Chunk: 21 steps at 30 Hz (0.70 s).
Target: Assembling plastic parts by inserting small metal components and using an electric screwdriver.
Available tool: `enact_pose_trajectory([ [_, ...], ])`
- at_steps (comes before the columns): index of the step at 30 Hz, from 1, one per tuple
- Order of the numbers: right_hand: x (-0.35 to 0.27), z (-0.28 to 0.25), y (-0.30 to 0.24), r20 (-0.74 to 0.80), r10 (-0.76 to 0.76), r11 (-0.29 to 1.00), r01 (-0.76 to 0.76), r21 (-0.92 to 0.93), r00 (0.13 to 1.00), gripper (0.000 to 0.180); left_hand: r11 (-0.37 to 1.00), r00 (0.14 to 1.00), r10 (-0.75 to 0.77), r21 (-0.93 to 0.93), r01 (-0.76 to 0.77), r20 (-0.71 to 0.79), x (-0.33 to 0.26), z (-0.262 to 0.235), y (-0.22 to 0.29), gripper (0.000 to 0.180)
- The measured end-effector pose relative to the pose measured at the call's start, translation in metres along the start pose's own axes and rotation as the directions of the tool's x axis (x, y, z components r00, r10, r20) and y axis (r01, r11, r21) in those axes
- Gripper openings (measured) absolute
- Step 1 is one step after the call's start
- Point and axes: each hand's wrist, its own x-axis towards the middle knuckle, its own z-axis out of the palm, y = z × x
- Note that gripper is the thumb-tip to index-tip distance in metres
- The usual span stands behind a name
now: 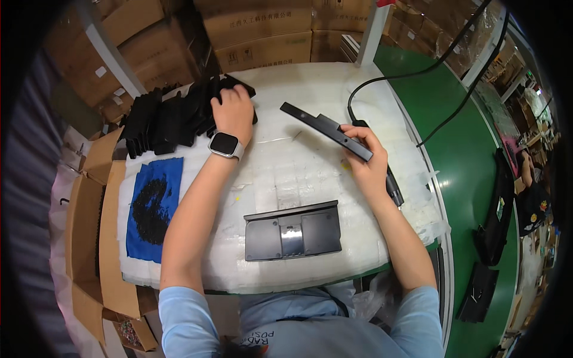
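My right grip [369, 160] pinches a black bar [322, 127] near its right end, beyond the dark panel [292, 234] on the worktop [268, 173]. My left grip [234, 116] curls over rowed black parts [170, 119], beyond and left of that panel; from here I can't make out whether it pinches one.

Light-blue shirt [322, 337], short sleeves [184, 313], dark lettering [258, 339], square watch [224, 145] on left arm [196, 221], black screen, pale strap [240, 151], bare hands [235, 114]

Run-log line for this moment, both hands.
left hand: at black parts; right hand: holding long dark part; corded tool: by right hand, grip unclear; dark panel: on white mat
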Motion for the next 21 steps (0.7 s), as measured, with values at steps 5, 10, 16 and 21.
enact_pose_trajectory([
  [5,0.000,-0.008,-0.005,0.034,0.006,1.000,-0.005,-0.025,0.999,0.026,0.996,0.996,0.085,0.019,-0.085,-0.020,-0.002,0.014,-0.001,0.020],
  [10,0.000,-0.009,-0.004,0.105,-0.046,0.990,0.059,-0.124,0.993,0.022,0.986,0.984,0.162,0.047,-0.158,-0.075,-0.012,0.009,-0.017,0.019],
  [16,-0.002,-0.005,0.004,0.063,-0.052,0.978,0.063,-0.197,0.997,0.031,0.984,0.997,0.050,-0.166,-0.058,-0.052,-0.011,0.008,-0.028,0.011],
  [21,0.002,-0.013,0.007,0.106,-0.187,0.831,0.215,-0.514,0.977,0.047,0.842,0.967,-0.247,-0.508,0.181,-0.065,-0.009,0.001,-0.043,0.011],
])
